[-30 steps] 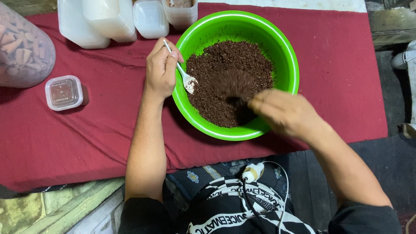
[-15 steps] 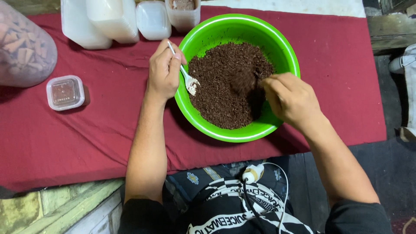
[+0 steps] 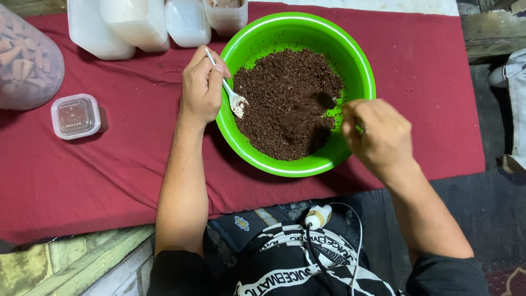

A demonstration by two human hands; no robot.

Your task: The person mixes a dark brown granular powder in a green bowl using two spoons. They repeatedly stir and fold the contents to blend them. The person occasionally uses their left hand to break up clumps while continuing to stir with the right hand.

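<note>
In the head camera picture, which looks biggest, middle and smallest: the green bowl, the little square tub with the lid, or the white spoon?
1. Green bowl, clearly the largest.
2. Little square tub, much smaller.
3. White spoon in the left hand; part of it is hidden, so it being smallest is less sure.

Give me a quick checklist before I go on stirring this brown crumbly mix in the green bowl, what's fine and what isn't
1. Green bowl sits fully on the red cloth: ok.
2. Left hand grips the white spoon, its tip over the brown mix: ok.
3. Right hand is at the bowl's near right rim; what it holds is blurred: cannot tell.
4. Mix inside the bowl, none seen on the cloth: ok.
5. Small lidded container lies apart from the bowl, lid on: ok.
6. White tubs behind the bowl, not touching the left hand: ok.
</note>
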